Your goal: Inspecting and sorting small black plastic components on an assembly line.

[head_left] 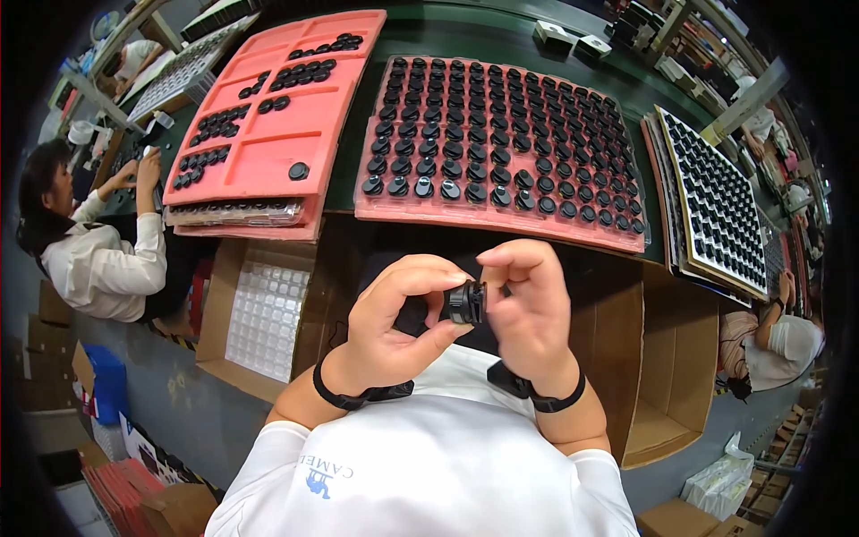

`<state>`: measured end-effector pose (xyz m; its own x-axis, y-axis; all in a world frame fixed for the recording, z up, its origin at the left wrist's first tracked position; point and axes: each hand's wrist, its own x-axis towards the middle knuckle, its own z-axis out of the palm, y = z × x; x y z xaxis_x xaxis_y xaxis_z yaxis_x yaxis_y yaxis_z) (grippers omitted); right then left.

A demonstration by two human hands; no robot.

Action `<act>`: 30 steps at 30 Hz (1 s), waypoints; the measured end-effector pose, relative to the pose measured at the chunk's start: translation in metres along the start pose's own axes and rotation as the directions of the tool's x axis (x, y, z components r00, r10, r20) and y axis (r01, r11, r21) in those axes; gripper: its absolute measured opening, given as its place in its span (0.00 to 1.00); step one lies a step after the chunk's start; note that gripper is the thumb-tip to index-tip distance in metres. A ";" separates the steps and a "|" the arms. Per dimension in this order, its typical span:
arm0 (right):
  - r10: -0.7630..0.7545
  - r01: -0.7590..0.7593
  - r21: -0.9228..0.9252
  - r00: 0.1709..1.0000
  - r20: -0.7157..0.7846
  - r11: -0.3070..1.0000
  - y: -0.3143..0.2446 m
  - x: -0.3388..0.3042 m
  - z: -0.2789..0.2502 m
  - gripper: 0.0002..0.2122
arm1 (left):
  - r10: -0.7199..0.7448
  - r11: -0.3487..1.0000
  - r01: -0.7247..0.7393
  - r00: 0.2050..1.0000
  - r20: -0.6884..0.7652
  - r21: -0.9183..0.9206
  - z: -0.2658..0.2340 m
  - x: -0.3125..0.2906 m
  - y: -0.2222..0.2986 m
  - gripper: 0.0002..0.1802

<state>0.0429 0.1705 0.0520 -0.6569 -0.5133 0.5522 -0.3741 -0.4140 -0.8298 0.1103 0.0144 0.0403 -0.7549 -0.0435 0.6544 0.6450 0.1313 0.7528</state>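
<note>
Left hand point(389, 322) held a black round part point(462, 305) in a narrow pinch, thumb below, fingertip above. Right hand point(534, 313) stood at the part's right end, fingers bent; blurred there, so could not tell whether it gripped or only touched. Part located between the two hands, in front of the person's chest, short of the dark green table point(461, 34). On the table: a large pink tray point(501, 225) with rows of black pieces in clear plastic; to its left, a divided pink tray point(277, 161), compartments partly filled; to its right, a white tray point(729, 284) of black pieces. Below the left tray, a cardboard box point(246, 379) contained a clear plastic insert point(267, 313)
</note>
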 end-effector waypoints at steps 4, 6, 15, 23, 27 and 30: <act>0.277 -0.269 0.287 0.961 0.012 0.919 -0.006 0.004 -0.002 0.19 | -0.023 0.999 0.023 1.000 -0.004 -0.046 -0.004 0.000 -0.003 0.22; 0.229 -0.234 0.202 0.972 0.045 0.951 -0.004 0.007 -0.007 0.20 | -0.041 0.997 0.040 0.999 -0.006 -0.072 -0.005 0.003 -0.006 0.22; 0.149 -0.121 -0.265 0.985 0.087 0.957 0.007 0.031 -0.023 0.17 | -0.038 0.998 0.040 0.998 -0.057 0.041 -0.009 0.022 -0.028 0.22; 0.068 0.030 -0.434 0.976 0.209 0.900 0.029 0.053 -0.045 0.12 | -0.274 0.958 0.272 0.961 -0.016 -0.086 -0.011 0.028 -0.057 0.21; 0.201 -0.051 -0.535 0.953 0.225 0.844 0.031 0.071 -0.062 0.11 | -0.368 0.915 0.366 0.929 0.019 -0.169 -0.010 0.039 -0.074 0.22; 0.305 -0.156 -0.612 0.941 0.146 0.775 0.040 0.090 -0.085 0.11 | -0.351 0.908 0.346 0.936 0.022 -0.236 -0.011 0.045 -0.086 0.21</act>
<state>-0.0872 0.1717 0.0613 -0.6367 -0.7191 0.2786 -0.5884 0.2196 -0.7781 0.0218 -0.0100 0.0061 -0.9355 -0.0654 0.3471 0.3529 -0.1293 0.9267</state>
